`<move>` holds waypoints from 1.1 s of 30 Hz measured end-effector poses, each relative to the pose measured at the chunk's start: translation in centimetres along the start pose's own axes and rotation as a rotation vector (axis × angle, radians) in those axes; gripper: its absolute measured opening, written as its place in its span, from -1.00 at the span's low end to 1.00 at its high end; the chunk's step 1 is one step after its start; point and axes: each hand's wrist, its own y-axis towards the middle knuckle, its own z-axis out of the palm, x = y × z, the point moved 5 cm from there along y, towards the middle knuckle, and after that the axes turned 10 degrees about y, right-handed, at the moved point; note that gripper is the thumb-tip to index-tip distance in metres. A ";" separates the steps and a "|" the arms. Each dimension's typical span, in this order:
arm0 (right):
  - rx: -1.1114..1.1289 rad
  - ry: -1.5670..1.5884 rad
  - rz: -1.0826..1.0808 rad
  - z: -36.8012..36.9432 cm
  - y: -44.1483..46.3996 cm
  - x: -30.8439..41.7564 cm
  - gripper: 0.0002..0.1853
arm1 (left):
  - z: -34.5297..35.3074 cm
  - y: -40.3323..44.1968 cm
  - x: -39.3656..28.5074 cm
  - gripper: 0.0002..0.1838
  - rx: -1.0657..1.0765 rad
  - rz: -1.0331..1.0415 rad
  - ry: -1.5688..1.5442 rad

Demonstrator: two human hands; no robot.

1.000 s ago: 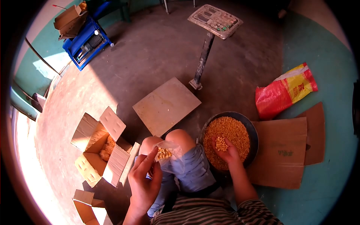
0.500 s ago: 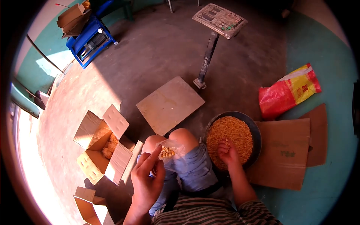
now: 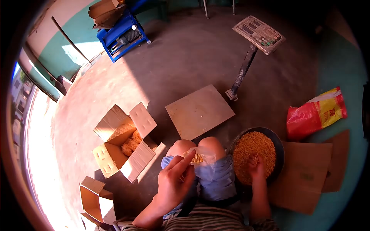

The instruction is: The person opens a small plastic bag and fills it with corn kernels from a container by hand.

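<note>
My left hand is closed on a small clear plastic bag, held above my knees. Some yellow corn kernels sit inside it near my fingertips. To the right, my right hand is over the dark round basin, which is filled with loose corn kernels. Its fingers are curled in around a few kernels, partly hidden by the hand itself.
At left stands an open cardboard box with bagged orange-brown contents, a second box nearer me. A platform scale lies ahead. Flattened cardboard and a red-yellow sack are right. A blue machine stands far left.
The view has turned left, so everything appears farther right. My right hand's fingers have curled in more over the basin. My left hand still grips the bag.
</note>
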 end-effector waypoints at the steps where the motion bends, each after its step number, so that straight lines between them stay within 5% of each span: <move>1: 0.003 0.001 0.004 -0.7 0.2 0.3 -0.78 | 0.0 0.0 0.1 -0.55 0.002 0.008 0.002; 4: 0.082 0.119 0.127 0.2 0.1 -0.4 -0.81 | 0.0 -0.1 0.1 -0.55 -0.003 0.021 -0.002; 6: -0.301 0.060 -0.047 0.4 -0.5 -0.4 -0.79 | 0.0 0.0 0.0 -0.56 -0.010 0.023 -0.006; 13: -0.424 -0.022 -0.136 2.2 -0.8 -0.4 -0.80 | -0.2 0.1 0.0 -0.57 -0.025 0.066 0.074; 18: -0.106 0.239 0.151 -1.1 0.5 -0.1 -0.79 | -0.2 0.2 0.0 -0.58 -0.020 0.061 0.073; 21: -0.384 0.160 0.014 -1.2 0.0 -0.6 -0.79 | -0.3 0.2 -0.1 -0.58 -0.022 0.054 0.062; 24: -0.329 0.185 0.033 0.4 -0.8 -1.4 -0.80 | -0.3 0.2 0.2 -0.58 -0.025 0.055 0.057; 28: -0.257 0.020 0.062 7.6 -3.0 -2.0 -0.80 | -0.2 0.1 0.2 -0.57 -0.018 0.053 0.012; 33: 0.106 0.088 0.407 20.5 -7.4 -6.7 -0.77 | 0.1 0.0 0.2 -0.55 -0.011 0.063 -0.024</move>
